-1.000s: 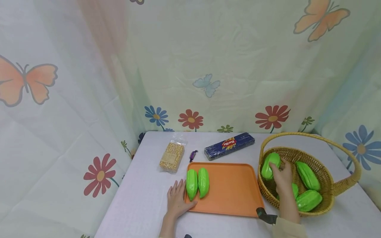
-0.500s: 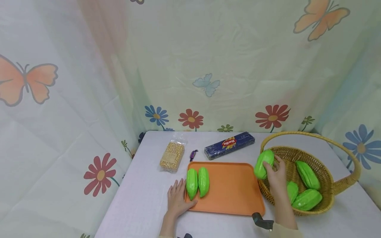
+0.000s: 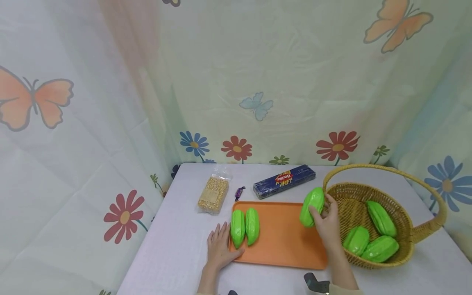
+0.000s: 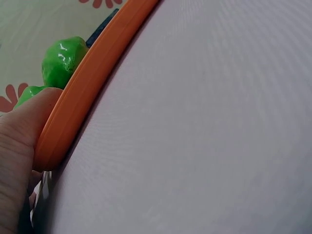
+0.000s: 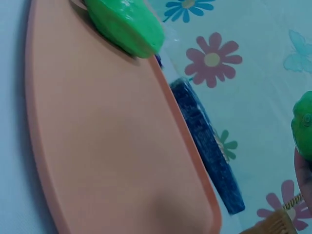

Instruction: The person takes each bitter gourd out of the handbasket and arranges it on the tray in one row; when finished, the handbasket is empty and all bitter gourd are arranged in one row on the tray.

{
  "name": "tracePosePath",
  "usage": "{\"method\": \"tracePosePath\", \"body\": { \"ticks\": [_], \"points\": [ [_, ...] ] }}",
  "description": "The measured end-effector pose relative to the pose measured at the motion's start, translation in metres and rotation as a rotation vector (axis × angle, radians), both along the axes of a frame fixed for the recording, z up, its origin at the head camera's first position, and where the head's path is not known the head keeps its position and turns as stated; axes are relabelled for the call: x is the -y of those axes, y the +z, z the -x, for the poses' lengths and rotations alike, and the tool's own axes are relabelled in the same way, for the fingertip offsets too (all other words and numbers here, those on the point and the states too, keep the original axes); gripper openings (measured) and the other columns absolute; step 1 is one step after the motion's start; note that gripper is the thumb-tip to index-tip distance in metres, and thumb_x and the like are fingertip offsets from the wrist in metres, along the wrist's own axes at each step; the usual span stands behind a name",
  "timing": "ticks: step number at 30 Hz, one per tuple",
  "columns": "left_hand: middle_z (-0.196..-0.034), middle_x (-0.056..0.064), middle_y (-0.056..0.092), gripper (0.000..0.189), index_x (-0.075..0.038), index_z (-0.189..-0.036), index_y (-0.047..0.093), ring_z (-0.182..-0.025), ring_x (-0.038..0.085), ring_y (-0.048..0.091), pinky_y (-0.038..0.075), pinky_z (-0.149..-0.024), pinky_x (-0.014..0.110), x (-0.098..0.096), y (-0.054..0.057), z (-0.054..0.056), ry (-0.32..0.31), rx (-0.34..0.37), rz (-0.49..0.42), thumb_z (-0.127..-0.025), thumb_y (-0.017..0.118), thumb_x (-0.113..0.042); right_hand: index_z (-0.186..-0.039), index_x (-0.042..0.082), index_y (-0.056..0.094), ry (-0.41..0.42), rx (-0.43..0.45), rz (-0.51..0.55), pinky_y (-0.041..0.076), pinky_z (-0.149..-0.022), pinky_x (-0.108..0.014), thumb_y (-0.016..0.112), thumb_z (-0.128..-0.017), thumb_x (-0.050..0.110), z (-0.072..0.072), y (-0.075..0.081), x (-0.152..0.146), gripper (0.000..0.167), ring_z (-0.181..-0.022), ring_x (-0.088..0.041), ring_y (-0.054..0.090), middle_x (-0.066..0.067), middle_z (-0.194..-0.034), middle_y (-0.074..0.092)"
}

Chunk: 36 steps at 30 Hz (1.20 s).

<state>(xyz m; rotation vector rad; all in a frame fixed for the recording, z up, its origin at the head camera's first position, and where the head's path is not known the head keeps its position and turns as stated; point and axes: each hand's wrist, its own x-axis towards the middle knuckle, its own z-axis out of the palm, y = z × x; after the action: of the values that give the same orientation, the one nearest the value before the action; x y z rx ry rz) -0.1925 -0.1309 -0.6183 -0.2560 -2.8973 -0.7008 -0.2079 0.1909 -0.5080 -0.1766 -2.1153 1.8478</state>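
Note:
A glossy green ridged fruit, shaped like a star fruit, is pinched in my right hand above the right end of the orange tray. In the right wrist view, part of this green fruit shows at the right edge. Two similar green fruits lie side by side at the tray's left end. My left hand rests at the tray's lower left corner, fingers spread straight on the cloth. Its thumb lies over the tray's rim. The wicker basket holds three more green fruits.
Behind the tray lie a blue spaghetti box, a small purple-wrapped candy and a bag of yellow kernels. The basket's tall handle arches over it at right. A patterned curtain encloses the table's back and sides.
My right hand has lifted the green fruit out of the basket and carried it left over the tray's right end. The left hand has stayed in place.

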Motion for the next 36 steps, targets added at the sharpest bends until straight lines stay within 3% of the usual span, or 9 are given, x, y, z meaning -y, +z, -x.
{"method": "tracePosePath", "body": {
  "ticks": [5, 8, 10, 18, 25, 30, 36],
  "points": [
    [-0.143, 0.011, 0.037, 0.099, -0.012, -0.141, 0.036, -0.133, 0.034, 0.024, 0.014, -0.104, 0.055, 0.000, 0.001, 0.000, -0.003, -0.011, 0.000, -0.065, 0.061, -0.069, -0.143, 0.005, 0.016, 0.069, -0.003, -0.059, 0.051, -0.071, -0.018, 0.055, -0.091, 0.012, 0.002, -0.006, 0.014, 0.066, -0.097, -0.011, 0.053, -0.022, -0.127, 0.036],
    [-0.142, 0.011, 0.038, 0.098, -0.011, -0.140, 0.037, -0.132, 0.035, 0.025, 0.014, -0.104, 0.055, 0.001, 0.001, 0.000, -0.004, -0.032, -0.003, -0.065, 0.062, -0.068, -0.143, 0.004, 0.017, 0.099, 0.013, -0.084, 0.053, -0.074, -0.030, 0.056, -0.091, 0.011, 0.003, -0.009, 0.025, 0.065, -0.103, -0.033, 0.052, -0.024, -0.125, 0.036],
    [-0.141, 0.011, 0.039, 0.098, -0.010, -0.140, 0.037, -0.132, 0.035, 0.026, 0.015, -0.103, 0.055, 0.001, 0.000, 0.000, -0.003, -0.044, -0.006, -0.064, 0.062, -0.068, -0.143, 0.004, 0.017, 0.125, 0.029, -0.101, 0.053, -0.075, -0.036, 0.056, -0.091, 0.011, 0.004, -0.013, 0.032, 0.066, -0.105, -0.041, 0.050, -0.025, -0.125, 0.036],
    [-0.140, 0.013, 0.040, 0.099, -0.009, -0.139, 0.039, -0.130, 0.037, 0.027, 0.017, -0.102, 0.057, 0.001, -0.001, -0.001, -0.008, -0.063, -0.007, -0.064, 0.062, -0.068, -0.140, 0.001, 0.021, 0.200, 0.080, -0.109, 0.053, -0.075, -0.039, 0.060, -0.088, 0.009, 0.005, -0.030, 0.057, 0.065, -0.100, -0.042, 0.053, -0.026, -0.121, 0.041],
    [-0.142, 0.011, 0.037, 0.099, -0.011, -0.141, 0.036, -0.132, 0.035, 0.024, 0.015, -0.104, 0.055, 0.000, 0.003, -0.003, 0.000, -0.018, -0.003, -0.065, 0.061, -0.069, -0.137, 0.005, 0.029, 0.194, 0.074, -0.191, 0.052, -0.076, -0.041, 0.066, -0.082, 0.006, 0.006, -0.047, 0.078, 0.066, -0.095, -0.039, 0.057, -0.027, -0.117, 0.048],
    [-0.141, 0.012, 0.038, 0.099, -0.010, -0.140, 0.037, -0.131, 0.035, 0.026, 0.016, -0.103, 0.056, 0.001, 0.002, -0.002, -0.001, -0.032, 0.000, -0.064, 0.062, -0.068, -0.135, 0.003, 0.031, 0.198, 0.077, -0.229, 0.051, -0.078, -0.045, 0.066, -0.081, 0.006, 0.004, -0.056, 0.089, 0.064, -0.096, -0.041, 0.056, -0.031, -0.117, 0.049],
    [-0.143, 0.009, 0.036, 0.100, -0.013, -0.142, 0.034, -0.134, 0.032, 0.022, 0.013, -0.105, 0.054, 0.001, -0.001, -0.002, 0.008, 0.008, 0.010, -0.064, 0.060, -0.071, -0.134, -0.002, 0.032, 0.208, 0.092, -0.265, 0.049, -0.080, -0.046, 0.068, -0.080, 0.007, 0.003, -0.065, 0.099, 0.065, -0.099, -0.040, 0.056, -0.030, -0.115, 0.052]
  ]
}}
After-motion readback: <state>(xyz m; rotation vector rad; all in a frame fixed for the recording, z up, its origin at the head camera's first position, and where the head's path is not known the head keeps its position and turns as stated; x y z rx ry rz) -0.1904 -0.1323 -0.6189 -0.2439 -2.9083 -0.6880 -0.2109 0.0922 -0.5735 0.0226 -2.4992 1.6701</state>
